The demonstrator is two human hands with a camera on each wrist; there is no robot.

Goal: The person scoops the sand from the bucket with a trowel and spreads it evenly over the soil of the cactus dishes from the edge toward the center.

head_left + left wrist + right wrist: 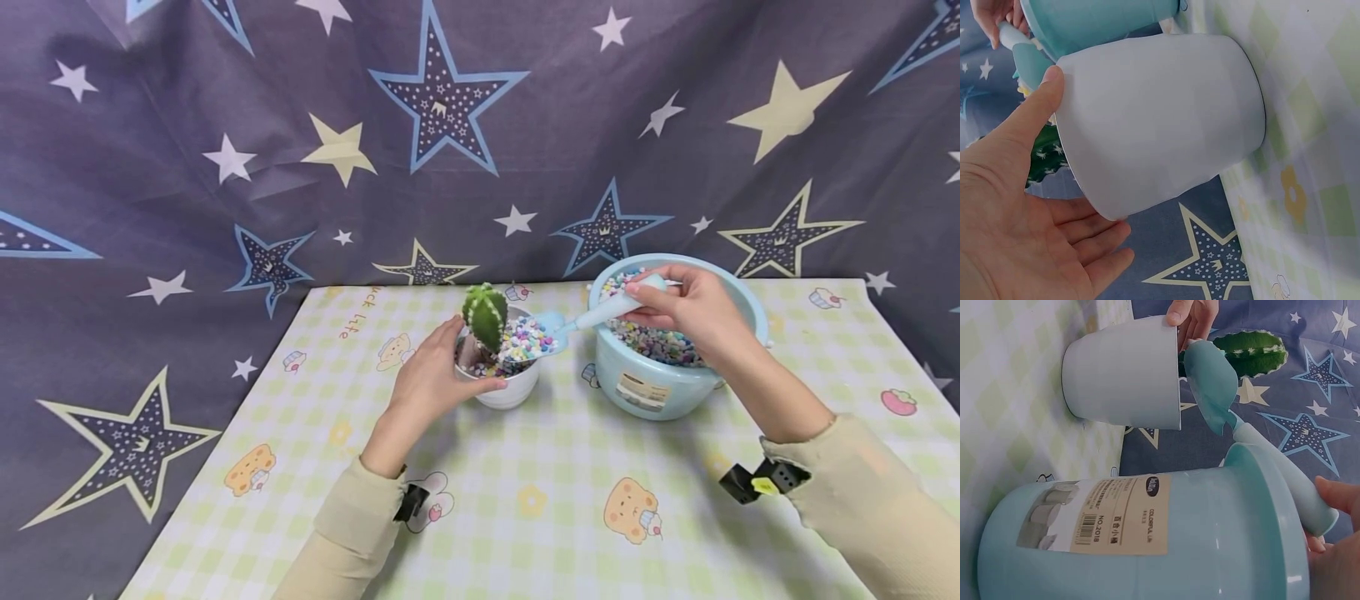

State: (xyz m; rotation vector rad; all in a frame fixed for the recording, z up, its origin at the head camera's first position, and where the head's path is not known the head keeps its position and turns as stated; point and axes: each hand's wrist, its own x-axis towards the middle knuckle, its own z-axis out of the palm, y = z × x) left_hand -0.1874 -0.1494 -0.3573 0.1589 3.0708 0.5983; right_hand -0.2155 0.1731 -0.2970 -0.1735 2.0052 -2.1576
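Note:
A white pot (512,387) (1160,119) (1124,381) with a green cactus (485,315) (1251,352) and coloured pebbles (525,340) stands on the checked tablecloth (525,492). My left hand (431,379) (1029,219) cups the pot's left side, thumb on its rim. My right hand (686,304) (1335,537) grips the handle of a light blue scoop (592,318) (1213,381), whose blade lies over the pot, loaded with pebbles. The hand hovers above a light blue bucket (675,385) (1147,544) of pebbles.
A star-patterned dark cloth (450,125) hangs behind and drapes left of the table. The bucket stands just right of the pot, almost touching. The tablecloth's front area shows cartoon prints. Black clips sit on both sleeves.

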